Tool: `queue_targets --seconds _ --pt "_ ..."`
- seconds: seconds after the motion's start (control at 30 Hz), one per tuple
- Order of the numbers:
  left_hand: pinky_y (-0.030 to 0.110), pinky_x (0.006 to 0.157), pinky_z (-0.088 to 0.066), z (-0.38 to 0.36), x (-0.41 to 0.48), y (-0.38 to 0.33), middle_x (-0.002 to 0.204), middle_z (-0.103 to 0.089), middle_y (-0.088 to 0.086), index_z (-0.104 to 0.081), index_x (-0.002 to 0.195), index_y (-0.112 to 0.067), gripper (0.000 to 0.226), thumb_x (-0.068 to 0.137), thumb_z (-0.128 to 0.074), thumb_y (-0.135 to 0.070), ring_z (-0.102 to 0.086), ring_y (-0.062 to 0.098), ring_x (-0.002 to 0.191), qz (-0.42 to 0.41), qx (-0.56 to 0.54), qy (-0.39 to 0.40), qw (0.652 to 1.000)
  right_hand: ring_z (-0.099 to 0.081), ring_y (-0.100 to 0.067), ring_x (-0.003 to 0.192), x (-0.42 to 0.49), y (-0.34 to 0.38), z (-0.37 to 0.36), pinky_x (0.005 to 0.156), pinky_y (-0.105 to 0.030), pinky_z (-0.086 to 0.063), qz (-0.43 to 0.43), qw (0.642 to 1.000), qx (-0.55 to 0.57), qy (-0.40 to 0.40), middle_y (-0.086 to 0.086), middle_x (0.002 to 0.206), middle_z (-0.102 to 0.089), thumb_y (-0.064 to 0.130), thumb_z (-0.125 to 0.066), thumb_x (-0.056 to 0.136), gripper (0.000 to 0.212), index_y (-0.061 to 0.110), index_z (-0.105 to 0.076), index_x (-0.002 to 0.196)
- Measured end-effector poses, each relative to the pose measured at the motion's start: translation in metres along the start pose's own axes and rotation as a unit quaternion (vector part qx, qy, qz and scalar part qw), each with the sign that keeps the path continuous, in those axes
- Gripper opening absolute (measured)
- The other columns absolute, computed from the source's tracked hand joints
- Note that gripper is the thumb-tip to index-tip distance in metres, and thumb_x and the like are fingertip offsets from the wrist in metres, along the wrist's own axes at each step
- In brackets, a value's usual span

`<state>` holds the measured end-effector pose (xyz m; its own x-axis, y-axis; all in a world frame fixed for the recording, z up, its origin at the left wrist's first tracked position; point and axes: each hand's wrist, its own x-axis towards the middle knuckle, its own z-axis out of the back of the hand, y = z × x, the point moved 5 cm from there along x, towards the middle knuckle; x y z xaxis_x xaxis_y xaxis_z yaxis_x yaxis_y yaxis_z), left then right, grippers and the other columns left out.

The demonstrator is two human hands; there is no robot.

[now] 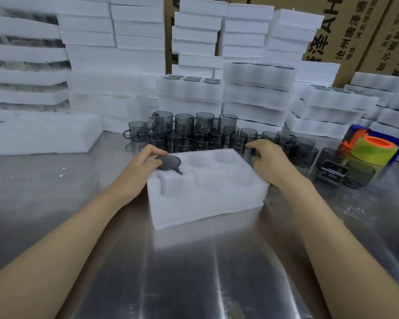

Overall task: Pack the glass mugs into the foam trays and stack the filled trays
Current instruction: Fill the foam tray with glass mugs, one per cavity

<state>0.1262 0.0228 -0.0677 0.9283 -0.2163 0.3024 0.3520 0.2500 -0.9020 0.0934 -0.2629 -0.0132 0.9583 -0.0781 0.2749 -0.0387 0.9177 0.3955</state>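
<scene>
A white foam tray [207,203] with several round pockets lies in front of me on the steel table. One smoky glass mug [168,162] sits upside down in the tray's far left pocket, its handle pointing toward me. My left hand [145,164] holds this mug by its rim, fingers curled around it. My right hand [266,161] is at the tray's far right corner, fingers curled on a loose mug [248,140] just behind the tray. Many more grey glass mugs [187,132] stand clustered behind the tray.
Filled foam trays [258,93] are stacked behind the mugs, with empty foam trays [42,134] at left and cardboard boxes [346,31] at the back. A tape dispenser with a yellow-green roll [373,150] sits at right beside further mugs [355,173].
</scene>
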Motion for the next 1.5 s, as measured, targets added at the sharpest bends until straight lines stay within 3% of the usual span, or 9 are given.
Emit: queue_targets --seconds 0.13,0.27,0.37,0.6,0.73,0.9,1.2,1.4,1.5 --pt "0.026 0.090 -0.038 0.000 0.000 0.000 0.100 -0.064 -0.026 -0.061 0.090 -0.043 0.019 0.081 -0.046 -0.035 -0.056 -0.006 0.102 -0.005 0.001 0.002 1.000 -0.045 -0.029 0.126 0.002 -0.011 0.003 0.102 -0.044 -0.042 -0.037 0.999 -0.016 -0.017 -0.009 0.138 -0.051 0.016 -0.053 0.091 0.036 0.013 -0.059 0.127" --pt "0.025 0.090 -0.038 -0.001 -0.001 -0.002 0.101 -0.064 -0.024 -0.061 0.091 -0.041 0.019 0.081 -0.046 -0.034 -0.056 -0.004 0.104 -0.011 -0.009 0.004 1.000 -0.041 -0.034 0.125 -0.004 -0.031 0.000 0.096 -0.045 -0.043 -0.157 0.978 -0.114 0.074 -0.013 0.138 -0.042 0.053 -0.060 0.084 0.063 0.013 -0.049 0.132" --pt "0.024 0.090 -0.038 -0.001 -0.003 -0.005 0.103 -0.065 -0.021 -0.061 0.094 -0.037 0.017 0.081 -0.049 -0.034 -0.057 -0.002 0.104 -0.016 -0.023 0.011 1.000 -0.053 -0.030 0.104 -0.004 -0.028 0.004 0.077 -0.036 -0.040 -0.156 0.982 -0.103 0.019 -0.009 0.124 -0.056 0.045 -0.065 0.081 0.056 0.014 -0.053 0.126" --pt "0.035 0.096 -0.042 0.002 -0.004 -0.007 0.110 -0.069 -0.005 -0.069 0.100 -0.029 0.027 0.076 -0.056 -0.028 -0.062 0.015 0.107 0.010 -0.077 0.010 0.997 -0.052 -0.023 0.114 -0.014 0.030 0.019 0.093 -0.041 -0.044 0.061 0.977 0.052 -0.199 0.001 0.122 -0.056 0.041 -0.079 0.071 0.067 0.018 -0.050 0.127" --pt "0.034 0.100 -0.039 0.000 -0.005 -0.008 0.110 -0.067 -0.006 -0.063 0.103 -0.025 0.026 0.080 -0.052 -0.029 -0.059 0.012 0.108 -0.008 -0.053 0.018 0.998 -0.054 -0.027 0.090 -0.031 0.067 0.007 0.078 -0.037 -0.043 0.155 0.966 0.064 -0.195 0.005 0.109 -0.061 0.055 -0.078 0.067 0.068 0.019 -0.049 0.117" --pt "0.026 0.095 -0.039 -0.002 -0.005 -0.008 0.105 -0.066 -0.013 -0.059 0.105 -0.020 0.028 0.081 -0.049 -0.030 -0.058 0.003 0.104 -0.022 -0.038 0.020 0.999 -0.027 0.006 0.082 -0.039 0.089 -0.009 0.078 -0.018 -0.022 0.248 0.951 0.130 -0.134 0.004 0.112 -0.057 0.040 -0.087 0.059 0.076 0.011 -0.051 0.119" --pt "0.025 0.097 -0.037 -0.002 -0.006 -0.010 0.109 -0.064 -0.012 -0.059 0.107 -0.018 0.031 0.081 -0.049 -0.031 -0.056 0.003 0.108 -0.023 -0.031 0.020 0.999 -0.047 -0.003 0.070 -0.033 0.083 -0.012 0.086 -0.047 -0.046 0.233 0.940 0.208 -0.138 0.011 0.107 -0.051 0.004 -0.079 0.070 0.058 0.021 -0.052 0.120" --pt "0.023 0.094 -0.039 -0.002 -0.006 -0.010 0.102 -0.066 -0.019 -0.060 0.105 -0.021 0.028 0.081 -0.049 -0.031 -0.057 -0.001 0.103 -0.018 -0.037 0.020 0.999 -0.051 0.002 0.072 -0.028 0.077 -0.013 0.073 -0.009 -0.040 0.224 0.930 0.253 -0.144 0.008 0.105 -0.058 0.008 -0.080 0.072 0.061 0.017 -0.051 0.124" --pt "0.029 0.098 -0.038 -0.002 -0.006 -0.008 0.105 -0.066 -0.014 -0.060 0.104 -0.022 0.026 0.081 -0.049 -0.031 -0.058 0.005 0.106 -0.015 -0.041 0.018 0.999 -0.059 -0.001 0.075 -0.021 0.070 -0.015 0.074 -0.012 -0.046 0.149 0.932 0.306 -0.124 0.004 0.100 -0.067 0.023 -0.080 0.074 0.064 0.019 -0.049 0.130"
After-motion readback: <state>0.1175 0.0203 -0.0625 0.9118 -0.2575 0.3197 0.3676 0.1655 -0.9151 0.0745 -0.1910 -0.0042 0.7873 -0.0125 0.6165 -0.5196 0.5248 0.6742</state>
